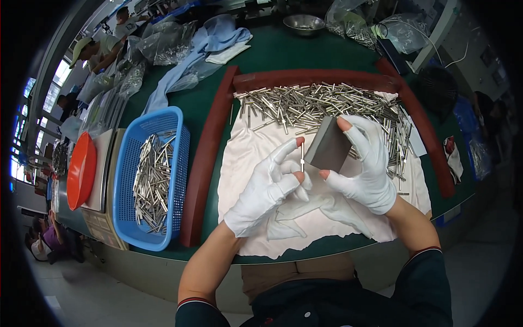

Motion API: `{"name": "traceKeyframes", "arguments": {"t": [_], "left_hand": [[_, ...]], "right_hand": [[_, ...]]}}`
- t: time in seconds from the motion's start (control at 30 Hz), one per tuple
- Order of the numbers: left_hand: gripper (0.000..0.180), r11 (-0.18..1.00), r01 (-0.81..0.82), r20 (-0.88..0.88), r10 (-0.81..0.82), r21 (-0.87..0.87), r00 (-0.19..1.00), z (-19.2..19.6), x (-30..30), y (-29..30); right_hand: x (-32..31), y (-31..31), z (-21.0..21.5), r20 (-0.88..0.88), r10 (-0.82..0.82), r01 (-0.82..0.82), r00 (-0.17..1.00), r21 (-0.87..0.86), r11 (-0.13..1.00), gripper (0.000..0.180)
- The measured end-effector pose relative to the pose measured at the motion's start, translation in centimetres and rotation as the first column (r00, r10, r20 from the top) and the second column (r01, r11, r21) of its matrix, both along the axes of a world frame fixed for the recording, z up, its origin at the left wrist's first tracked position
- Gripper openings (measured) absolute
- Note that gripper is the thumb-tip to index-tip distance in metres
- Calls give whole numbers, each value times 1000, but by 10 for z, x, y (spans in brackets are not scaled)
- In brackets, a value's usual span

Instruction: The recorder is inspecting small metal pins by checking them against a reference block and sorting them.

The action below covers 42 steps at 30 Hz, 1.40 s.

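Both my hands wear white gloves with bare fingertips. Between the thumb and forefinger of my left hand [272, 180] a slim metal pin [302, 157] stands upright, gripped near its ends. My right hand [368, 166] grips a dark grey rectangular block [330, 144] by its edges, tilted, just right of the pin; a small gap shows between them. Beyond my hands lies a loose heap of similar metal pins [321, 103] on a pale pink cloth [245, 144]. A crumpled white cloth [327, 215] rests below my hands.
Dark red bars [210, 163] frame the cloth on the green table [272, 49]. At left stands a blue plastic basket [122, 191] holding many pins, beside a red-orange dish [81, 170]. A metal bowl [303, 23] and plastic bags [169, 43] sit at the back. Other people work at far left.
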<state>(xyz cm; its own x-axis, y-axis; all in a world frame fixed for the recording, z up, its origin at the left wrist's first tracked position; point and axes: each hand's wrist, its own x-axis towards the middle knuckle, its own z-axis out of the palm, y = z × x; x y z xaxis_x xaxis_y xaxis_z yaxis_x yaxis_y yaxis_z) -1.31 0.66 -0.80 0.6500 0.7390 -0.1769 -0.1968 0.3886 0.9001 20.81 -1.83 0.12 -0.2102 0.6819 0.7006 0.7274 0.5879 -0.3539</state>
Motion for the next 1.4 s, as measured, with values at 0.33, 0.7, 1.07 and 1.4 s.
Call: {"name": "traceKeyframes", "arguments": {"t": [0.33, 0.7, 1.07, 1.4], "left_hand": [[72, 999, 2, -55, 1, 55, 998, 0, 0, -3], [80, 997, 4, 88, 3, -76, 996, 8, 1, -3], [81, 999, -13, 3, 13, -41, 1000, 3, 0, -1], [78, 999, -19, -18, 18, -46, 1000, 9, -3, -2]], "right_hand": [[3, 0, 0, 63, 23, -23, 998, 3, 1000, 81], [4, -4, 3, 40, 48, -43, 998, -111, 993, 87], [5, -5, 3, 12, 67, -65, 998, -97, 993, 87], [2, -7, 0, -85, 79, -88, 993, -106, 990, 82]]}}
